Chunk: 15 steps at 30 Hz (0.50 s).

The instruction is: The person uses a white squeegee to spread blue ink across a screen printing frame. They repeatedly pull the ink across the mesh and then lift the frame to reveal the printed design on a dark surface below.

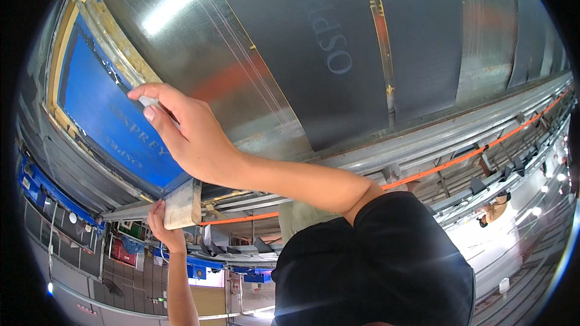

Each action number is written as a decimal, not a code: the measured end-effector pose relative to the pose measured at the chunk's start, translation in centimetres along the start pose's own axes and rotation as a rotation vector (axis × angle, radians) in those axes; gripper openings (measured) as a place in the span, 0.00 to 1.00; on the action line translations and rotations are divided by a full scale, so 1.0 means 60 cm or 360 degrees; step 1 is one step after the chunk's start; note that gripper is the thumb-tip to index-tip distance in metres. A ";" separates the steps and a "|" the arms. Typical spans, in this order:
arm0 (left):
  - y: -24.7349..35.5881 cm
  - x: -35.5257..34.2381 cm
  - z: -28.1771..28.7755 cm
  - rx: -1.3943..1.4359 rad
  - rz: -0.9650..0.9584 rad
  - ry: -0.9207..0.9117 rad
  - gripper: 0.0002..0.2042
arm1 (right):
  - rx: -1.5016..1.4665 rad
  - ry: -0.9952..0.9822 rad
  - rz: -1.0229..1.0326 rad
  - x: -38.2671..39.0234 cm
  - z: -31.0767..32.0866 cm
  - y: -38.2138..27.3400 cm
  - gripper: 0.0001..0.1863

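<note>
My right hand (196, 136) reaches across to the left over a framed printing screen (96, 93), its fingers closed on a small white piece (149, 102) whose kind I cannot make out. The screen has a blue panel inside a pale yellowish frame, with dark and white smears along the inner edges. At the screen's near end, my left hand (164, 228) is closed around the side of a pale wooden block (181, 206). Part of the blue panel is hidden behind my right hand.
A long table carries shiny metal (172, 15) and dark flat panels (338, 54) on the right. Metal rails (423, 151) and an orange strip (471, 160) run along its near side. Far right, another person (496, 210) is in the background. Blue equipment (45, 190) stands lower left.
</note>
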<state>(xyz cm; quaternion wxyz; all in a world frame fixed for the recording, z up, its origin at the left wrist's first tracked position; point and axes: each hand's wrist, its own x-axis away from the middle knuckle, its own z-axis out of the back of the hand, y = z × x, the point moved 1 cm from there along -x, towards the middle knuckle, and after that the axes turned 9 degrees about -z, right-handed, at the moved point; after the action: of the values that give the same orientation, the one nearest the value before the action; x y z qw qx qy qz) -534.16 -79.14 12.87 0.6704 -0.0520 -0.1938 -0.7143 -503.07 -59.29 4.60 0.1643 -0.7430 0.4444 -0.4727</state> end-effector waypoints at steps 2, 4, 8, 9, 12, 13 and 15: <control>0.013 -0.011 -0.003 -0.0032 -0.0061 0.0008 0.16 | 0.0037 -0.0023 -0.0052 0.000 0.003 -0.001 0.14; 0.020 -0.014 0.000 -0.0021 -0.0094 0.0014 0.16 | 0.0021 -0.0005 0.0028 -0.001 -0.002 0.003 0.15; 0.012 -0.011 0.008 -0.0073 -0.0104 -0.0051 0.16 | 0.0029 -0.0033 0.0028 -0.003 -0.002 0.000 0.16; 0.010 -0.012 0.009 -0.0068 -0.0108 -0.0052 0.16 | 0.0014 -0.0014 0.0061 -0.005 -0.003 0.003 0.16; 0.008 -0.014 0.011 -0.0112 -0.0150 -0.0077 0.16 | -0.0008 0.0003 0.0128 -0.006 -0.006 0.014 0.16; 0.007 -0.017 0.012 -0.0137 -0.0175 -0.0090 0.16 | 0.0002 -0.0008 0.0126 -0.006 -0.004 0.014 0.16; 0.006 -0.017 0.013 -0.0131 -0.0147 -0.0099 0.16 | 0.0000 -0.0027 0.0113 -0.007 -0.002 0.011 0.16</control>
<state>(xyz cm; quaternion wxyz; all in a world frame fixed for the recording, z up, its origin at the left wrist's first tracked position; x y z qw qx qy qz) -533.84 -77.93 13.34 0.6276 -0.0927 -0.1872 -0.7500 -503.55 -59.31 3.98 0.1847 -0.7308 0.4692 -0.4602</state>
